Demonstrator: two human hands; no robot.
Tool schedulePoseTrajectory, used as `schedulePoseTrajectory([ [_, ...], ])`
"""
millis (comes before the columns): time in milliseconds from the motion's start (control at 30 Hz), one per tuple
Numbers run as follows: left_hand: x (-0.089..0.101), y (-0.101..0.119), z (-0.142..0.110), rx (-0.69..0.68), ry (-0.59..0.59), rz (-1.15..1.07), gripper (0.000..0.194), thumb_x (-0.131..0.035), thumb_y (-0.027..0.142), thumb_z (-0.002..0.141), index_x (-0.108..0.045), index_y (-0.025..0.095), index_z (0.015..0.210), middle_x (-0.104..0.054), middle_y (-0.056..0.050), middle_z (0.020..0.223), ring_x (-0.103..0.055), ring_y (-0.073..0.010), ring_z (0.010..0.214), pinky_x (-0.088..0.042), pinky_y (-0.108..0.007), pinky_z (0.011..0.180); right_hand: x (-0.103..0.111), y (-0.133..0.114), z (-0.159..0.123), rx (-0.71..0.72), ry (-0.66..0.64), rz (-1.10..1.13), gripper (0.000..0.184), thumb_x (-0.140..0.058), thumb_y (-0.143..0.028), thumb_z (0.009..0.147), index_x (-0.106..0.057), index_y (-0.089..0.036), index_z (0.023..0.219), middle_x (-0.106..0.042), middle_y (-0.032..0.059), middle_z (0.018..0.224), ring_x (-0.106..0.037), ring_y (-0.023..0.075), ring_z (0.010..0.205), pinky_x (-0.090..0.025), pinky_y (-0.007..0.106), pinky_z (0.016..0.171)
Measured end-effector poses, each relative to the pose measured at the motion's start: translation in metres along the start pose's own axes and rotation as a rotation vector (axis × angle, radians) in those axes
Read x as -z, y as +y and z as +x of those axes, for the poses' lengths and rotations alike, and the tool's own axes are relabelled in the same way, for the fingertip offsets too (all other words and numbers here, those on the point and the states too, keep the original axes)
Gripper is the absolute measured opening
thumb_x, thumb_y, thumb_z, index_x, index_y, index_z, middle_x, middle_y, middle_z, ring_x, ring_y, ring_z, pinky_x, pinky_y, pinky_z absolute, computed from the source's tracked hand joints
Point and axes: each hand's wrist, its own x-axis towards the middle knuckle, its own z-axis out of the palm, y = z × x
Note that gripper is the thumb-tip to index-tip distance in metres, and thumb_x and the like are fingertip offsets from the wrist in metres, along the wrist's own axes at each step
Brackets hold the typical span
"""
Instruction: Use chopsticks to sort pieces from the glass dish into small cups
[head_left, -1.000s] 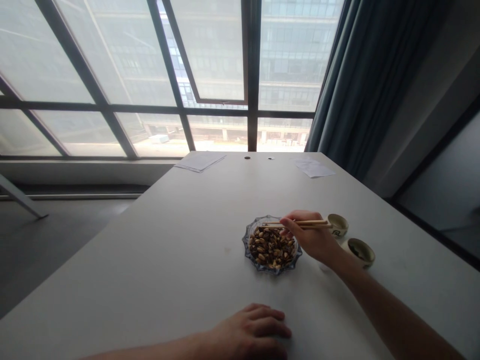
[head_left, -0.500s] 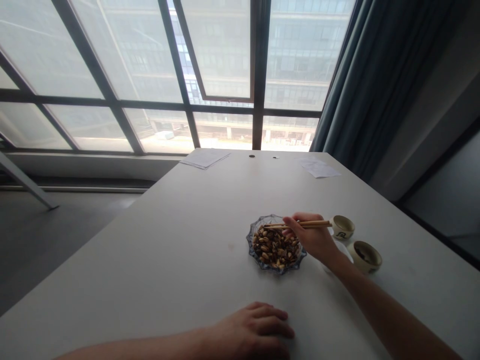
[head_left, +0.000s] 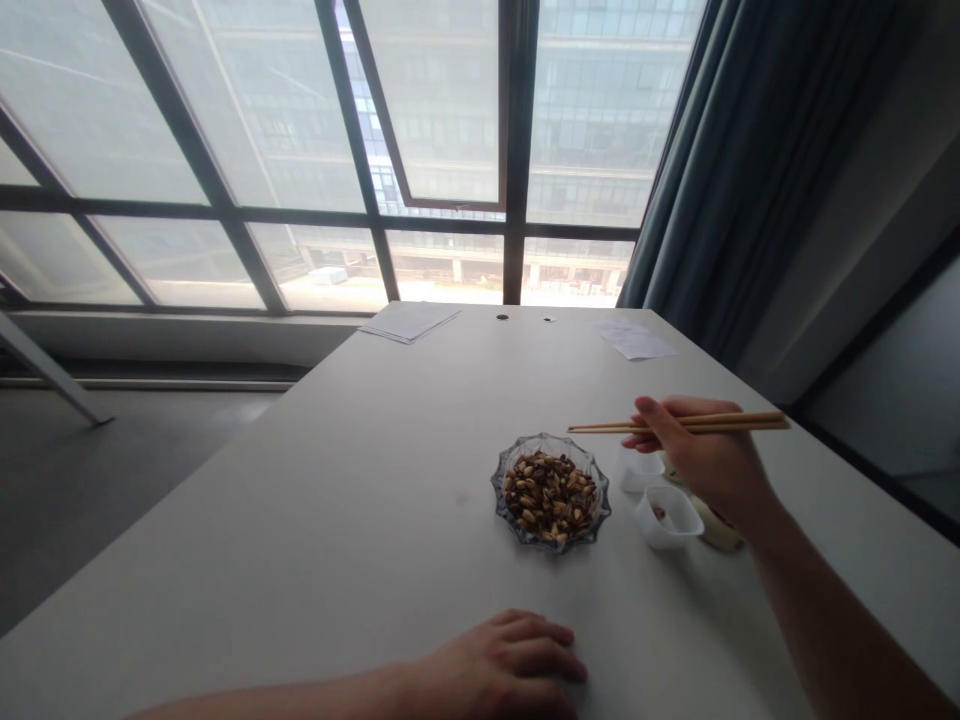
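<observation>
My right hand (head_left: 701, 440) is closed around a pair of wooden chopsticks (head_left: 600, 429), tips pointing left above the far rim of a scalloped glass bowl (head_left: 499, 510). Whether the tips pinch anything is too small to tell. Nuts and striped seeds (head_left: 551, 495) are heaped in the bowl. Right of it sit two small white plastic containers, a nearer one (head_left: 667, 538) with a little dark piece inside and a farther one (head_left: 637, 475) partly under my fingers. My left hand (head_left: 510, 660) lies on the table in front of the bowl, palm down, fingers stretched out, holding nothing.
Two cream cups are mostly hidden behind my right hand and the containers; part of the nearer cup (head_left: 721, 535) shows. Papers (head_left: 411, 322) lie at the white table's (head_left: 337, 500) far left corner, and another sheet (head_left: 637, 340) at the far right. Windows stand beyond.
My right hand has moved right with the chopsticks, whose tips have left the nuts and seeds. Both white containers now show, while the cups are more covered. The left hand stays put.
</observation>
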Motion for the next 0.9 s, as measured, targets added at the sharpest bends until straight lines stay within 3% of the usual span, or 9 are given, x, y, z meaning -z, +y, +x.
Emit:
schedulePoseTrajectory([
  [167,0.004,0.003,0.001,0.009,-0.017,-0.007,0.018,-0.067,0.02,0.104,-0.066,0.025,0.121,-0.07,-0.007,0.141,-0.057,-0.0244,0.143,-0.039,-0.033,0.124,0.066,-0.025,-0.004,-0.019,0.199,-0.319,0.031,-0.079,-0.05,0.089,-0.08,-0.021,0.078,-0.079,0.0088,0.067,-0.08,0.0251,0.061,-0.063,0.025,0.049],
  [267,0.008,0.005,0.003,0.024,-0.04,-0.015,0.016,-0.067,0.019,0.104,-0.067,0.025,0.119,-0.07,-0.007,0.141,-0.057,-0.0247,0.143,-0.039,-0.033,0.124,0.098,-0.024,-0.003,-0.128,0.216,-0.395,0.022,-0.082,-0.036,0.088,-0.078,-0.023,0.07,-0.077,0.0117,0.063,-0.078,0.0256,0.056,-0.06,0.023,0.042],
  [367,0.011,0.007,0.003,0.032,-0.045,-0.031,0.016,-0.065,0.021,0.105,-0.066,0.025,0.121,-0.07,-0.008,0.142,-0.056,-0.0258,0.144,-0.04,-0.035,0.124,0.117,-0.011,0.003,-0.156,0.191,-0.372,0.023,-0.083,-0.031,0.087,-0.077,-0.022,0.066,-0.077,0.0155,0.064,-0.077,0.0272,0.052,-0.059,0.023,0.04],
  [533,0.012,0.007,0.004,0.025,-0.051,-0.041,0.017,-0.06,0.024,0.107,-0.065,0.025,0.123,-0.069,-0.009,0.143,-0.056,-0.0269,0.144,-0.041,-0.039,0.123,0.125,0.018,0.02,-0.302,0.089,-0.38,0.023,-0.084,-0.035,0.083,-0.077,-0.017,0.071,-0.077,0.0183,0.065,-0.078,0.0324,0.056,-0.065,0.03,0.044],
  [733,0.011,0.007,0.004,0.033,-0.059,-0.03,0.018,-0.062,0.025,0.106,-0.064,0.026,0.124,-0.069,-0.009,0.143,-0.055,-0.0264,0.144,-0.041,-0.038,0.123,0.116,0.044,0.029,-0.154,-0.049,-0.317,0.031,-0.089,-0.043,0.077,-0.074,-0.018,0.067,-0.073,0.0139,0.056,-0.073,0.0312,0.042,-0.061,0.031,0.035],
  [900,0.009,0.007,0.004,0.035,-0.043,-0.026,0.015,-0.063,0.025,0.106,-0.065,0.025,0.121,-0.07,-0.008,0.142,-0.056,-0.0259,0.143,-0.041,-0.037,0.123,0.103,0.044,0.031,-0.235,-0.087,-0.292,0.035,-0.092,-0.046,0.073,-0.073,-0.017,0.068,-0.077,0.0148,0.065,-0.077,0.0333,0.051,-0.065,0.034,0.039],
])
